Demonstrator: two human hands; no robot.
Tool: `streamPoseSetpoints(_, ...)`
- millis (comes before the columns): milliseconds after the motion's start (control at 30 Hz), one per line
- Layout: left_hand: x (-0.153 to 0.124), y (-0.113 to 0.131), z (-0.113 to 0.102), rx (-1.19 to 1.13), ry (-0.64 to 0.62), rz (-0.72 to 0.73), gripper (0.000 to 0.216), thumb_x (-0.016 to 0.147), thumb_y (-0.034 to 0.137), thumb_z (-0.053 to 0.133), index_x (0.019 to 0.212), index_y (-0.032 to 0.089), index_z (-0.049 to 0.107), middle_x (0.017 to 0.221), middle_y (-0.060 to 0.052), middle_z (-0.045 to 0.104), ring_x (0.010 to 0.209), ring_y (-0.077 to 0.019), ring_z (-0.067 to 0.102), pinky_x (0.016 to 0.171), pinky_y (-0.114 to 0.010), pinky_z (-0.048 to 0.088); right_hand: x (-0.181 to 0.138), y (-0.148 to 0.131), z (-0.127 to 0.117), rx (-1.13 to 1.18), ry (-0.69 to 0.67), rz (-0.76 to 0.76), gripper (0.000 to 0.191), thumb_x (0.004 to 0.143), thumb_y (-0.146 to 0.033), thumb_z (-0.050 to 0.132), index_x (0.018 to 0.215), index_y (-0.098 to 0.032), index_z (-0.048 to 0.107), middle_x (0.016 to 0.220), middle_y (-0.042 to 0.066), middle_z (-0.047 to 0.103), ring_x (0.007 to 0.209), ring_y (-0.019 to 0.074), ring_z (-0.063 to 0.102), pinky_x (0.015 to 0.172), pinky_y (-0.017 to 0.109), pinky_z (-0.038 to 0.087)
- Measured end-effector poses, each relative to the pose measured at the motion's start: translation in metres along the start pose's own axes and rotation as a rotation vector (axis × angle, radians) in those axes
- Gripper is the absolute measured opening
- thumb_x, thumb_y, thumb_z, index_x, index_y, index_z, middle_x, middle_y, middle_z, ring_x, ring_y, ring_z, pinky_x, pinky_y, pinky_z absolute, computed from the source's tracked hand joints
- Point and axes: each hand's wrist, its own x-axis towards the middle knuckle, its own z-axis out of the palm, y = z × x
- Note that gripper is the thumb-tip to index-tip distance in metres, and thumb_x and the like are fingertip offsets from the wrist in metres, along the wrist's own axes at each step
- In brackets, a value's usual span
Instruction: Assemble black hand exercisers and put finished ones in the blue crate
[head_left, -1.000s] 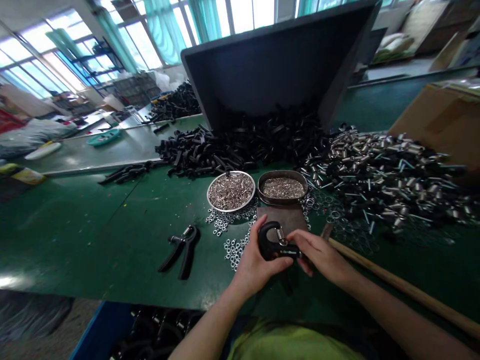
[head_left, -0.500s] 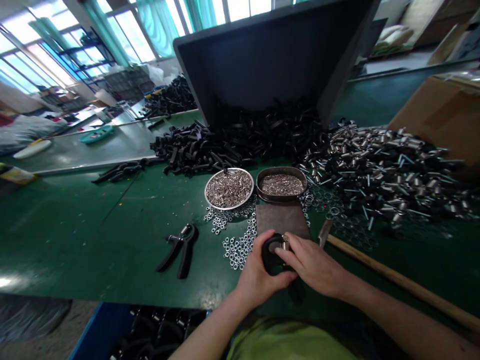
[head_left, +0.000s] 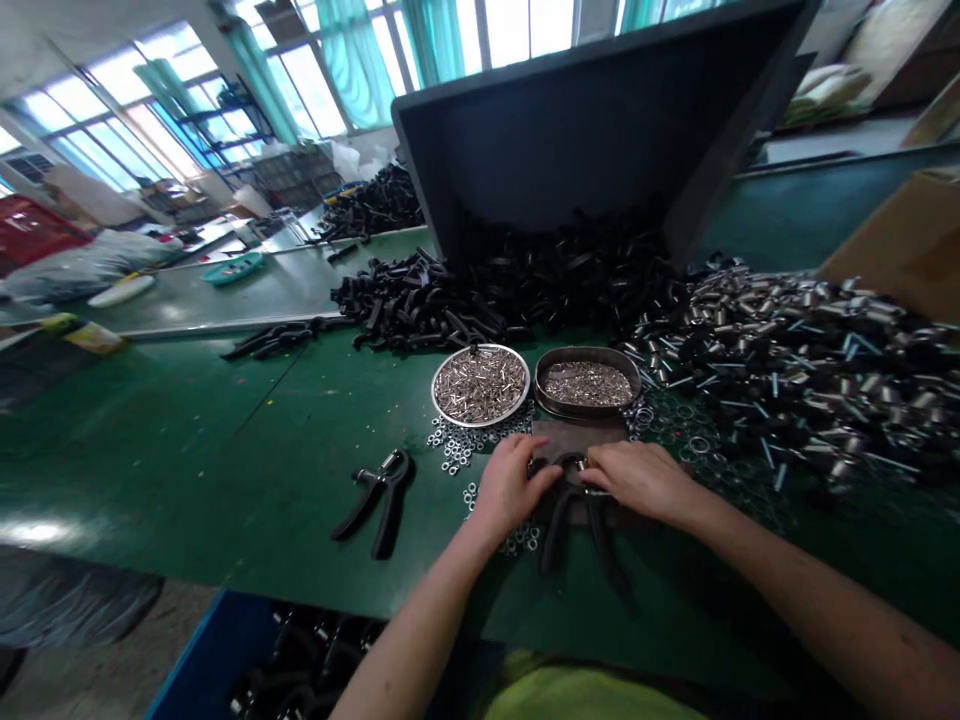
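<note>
A black hand grip strengthener [head_left: 555, 532] lies over a flat metal plate [head_left: 559, 432], its two handles spread toward me. At its upper left, my left hand [head_left: 508, 482] is closed, thumb and fingers around the top part. My right hand [head_left: 637, 480] pinches the other side near the small metal spring; its fingertips are partly hidden. A second hand grip strengthener [head_left: 390, 515] rests on the green table [head_left: 247, 520] to the left. Small metal rings with stems [head_left: 517, 540] are scattered beside my left hand.
Behind the plate stand a round dish of metal pins [head_left: 480, 385] and an oval tin [head_left: 587, 400] of small parts. Black handles [head_left: 420, 300] spill from a large grey bin [head_left: 540, 140]. Springs and bolts [head_left: 825, 370] are heaped right. A blue crate [head_left: 202, 650] sits below the table edge.
The hand grip strengthener has gone from being held up between my hands to lying lower over the plate, handles now visible. My hands have moved slightly apart. The view has shifted left.
</note>
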Motion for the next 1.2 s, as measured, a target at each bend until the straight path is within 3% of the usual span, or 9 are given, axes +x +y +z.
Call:
streamPoseSetpoints(133, 0.033, -0.028, -0.038, 0.384, 0.208, -0.122, 0.019, 0.082, 0.026, 0.058, 0.099, 0.019, 0.065, 0.099, -0.008, 0.061, 0.097, -0.0217, 0.055, 0.083, -0.033, 0.046, 0.042, -0.021, -0.02, 0.013, 0.243, -0.134, 0.023, 0.089, -0.03, 0.046, 0.086, -0.02, 0.067, 0.092, 0.007, 0.069, 0.09, 0.0209, 0.062, 0.071, 0.029, 0.043)
streamPoseSetpoints(233, 0.054, -0.039, -0.054, 0.553, 0.152, -0.221, 0.017, 0.08, 0.027, 0.06, 0.093, 0.02, 0.068, 0.1, -0.008, 0.061, 0.1, -0.0236, 0.054, 0.08, -0.032, 0.046, 0.082, -0.045, -0.029, 0.032, 0.306, -0.196, 0.022, 0.089, -0.026, 0.046, 0.089, -0.021, 0.068, 0.099, 0.007, 0.067, 0.103, 0.0206, 0.055, 0.079, 0.028, 0.042)
streamPoseSetpoints(400, 0.07, -0.041, -0.056, 0.59, 0.083, -0.236, 0.013, 0.082, 0.024, 0.055, 0.08, 0.021, 0.067, 0.095, -0.007, 0.063, 0.096, -0.0222, 0.056, 0.077, -0.03, 0.045, 0.127, -0.069, -0.033, 0.061, 0.294, -0.199, 0.016, 0.081, -0.017, 0.053, 0.081, -0.015, 0.07, 0.094, 0.012, 0.067, 0.101, 0.0238, 0.055, 0.076, 0.029, 0.043)
streamPoseSetpoints(633, 0.068, -0.044, -0.057, 0.513, 0.148, -0.244, 0.016, 0.086, 0.026, 0.047, 0.091, 0.019, 0.06, 0.095, -0.009, 0.065, 0.088, -0.0211, 0.06, 0.072, -0.03, 0.044, 0.133, -0.06, -0.029, 0.248, 0.33, -0.217, 0.016, 0.084, -0.02, 0.051, 0.092, -0.016, 0.064, 0.099, 0.01, 0.066, 0.097, 0.0199, 0.055, 0.077, 0.028, 0.041)
streamPoseSetpoints(700, 0.067, -0.043, -0.059, 0.397, 0.23, -0.255, 0.017, 0.087, 0.026, 0.045, 0.095, 0.018, 0.057, 0.088, -0.009, 0.066, 0.083, -0.0207, 0.061, 0.071, -0.03, 0.043, 0.127, -0.053, -0.03, 0.327, 0.361, -0.2, 0.021, 0.088, -0.022, 0.045, 0.1, -0.015, 0.061, 0.098, 0.009, 0.066, 0.092, 0.0169, 0.057, 0.077, 0.027, 0.041)
streamPoseSetpoints(800, 0.058, -0.04, -0.061, -0.029, 0.295, -0.271, 0.017, 0.084, 0.027, 0.05, 0.099, 0.018, 0.054, 0.081, -0.005, 0.068, 0.068, -0.0161, 0.061, 0.063, -0.027, 0.044, 0.104, -0.035, -0.03, 0.429, 0.367, -0.199, 0.024, 0.089, -0.026, 0.043, 0.1, -0.015, 0.062, 0.091, 0.006, 0.067, 0.081, 0.0138, 0.058, 0.072, 0.025, 0.041)
streamPoseSetpoints(967, 0.021, -0.03, -0.047, -0.671, 0.114, -0.296, 0.033, 0.078, 0.035, 0.059, 0.104, 0.016, 0.054, 0.082, -0.004, 0.069, 0.06, -0.011, 0.058, 0.052, -0.021, 0.043, 0.045, 0.004, -0.012, 0.62, 0.233, -0.163, 0.023, 0.084, -0.029, 0.049, 0.085, -0.015, 0.067, 0.075, 0.003, 0.066, 0.069, 0.0138, 0.059, 0.065, 0.026, 0.041)
streamPoseSetpoints(1067, -0.003, -0.019, -0.028, -0.806, 0.027, -0.377, 0.032, 0.074, 0.039, 0.064, 0.092, 0.014, 0.057, 0.079, -0.005, 0.069, 0.057, -0.0096, 0.057, 0.05, -0.02, 0.042, 0.022, 0.017, 0.007, 0.707, 0.194, -0.119, 0.02, 0.084, -0.026, 0.047, 0.09, -0.016, 0.063, 0.073, 0.002, 0.064, 0.068, 0.0136, 0.059, 0.065, 0.026, 0.041)
streamPoseSetpoints(1200, -0.021, -0.005, -0.005, -0.898, -0.045, -0.439, 0.032, 0.07, 0.04, 0.069, 0.084, 0.013, 0.058, 0.07, 0.0, 0.064, 0.054, -0.0089, 0.055, 0.047, -0.019, 0.041, 0.019, 0.02, 0.017, 0.66, 0.21, -0.112, 0.016, 0.083, -0.022, 0.048, 0.095, -0.017, 0.055, 0.075, 0.001, 0.063, 0.069, 0.0129, 0.059, 0.064, 0.025, 0.041)
